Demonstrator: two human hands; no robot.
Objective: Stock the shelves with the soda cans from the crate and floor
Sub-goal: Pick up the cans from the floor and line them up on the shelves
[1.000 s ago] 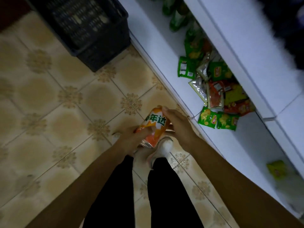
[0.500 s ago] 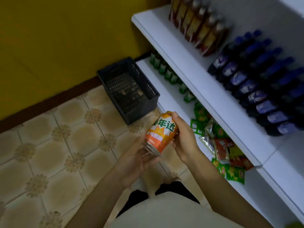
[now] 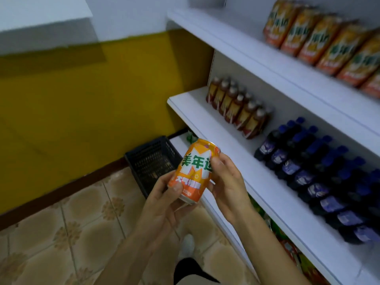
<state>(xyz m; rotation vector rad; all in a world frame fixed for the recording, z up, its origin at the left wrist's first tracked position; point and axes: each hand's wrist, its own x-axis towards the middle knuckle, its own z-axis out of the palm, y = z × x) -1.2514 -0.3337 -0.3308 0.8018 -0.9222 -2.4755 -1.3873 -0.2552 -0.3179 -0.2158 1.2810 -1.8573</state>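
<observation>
An orange soda can (image 3: 194,169) with green characters is held tilted in front of me, beside the middle shelf's front edge (image 3: 224,161). My left hand (image 3: 164,204) grips its lower end, thumb across the label. My right hand (image 3: 228,182) grips its right side, thumb on the label's edge. A row of matching orange cans (image 3: 324,40) stands on the upper shelf (image 3: 246,46) at top right. The dark plastic crate (image 3: 152,161) sits on the floor behind the can and looks empty.
On the middle shelf stand brown drink bottles (image 3: 236,110) and dark bottles with blue caps (image 3: 320,177). Snack packets (image 3: 287,247) lie on the bottom shelf. A yellow wall (image 3: 82,110) rises beyond the tiled floor (image 3: 72,233). My shoe (image 3: 188,243) shows below.
I have risen from the floor with the can in both hands, lifting it to the level of the middle shelf. The view has swung up from the bottom shelf to the upper shelves.
</observation>
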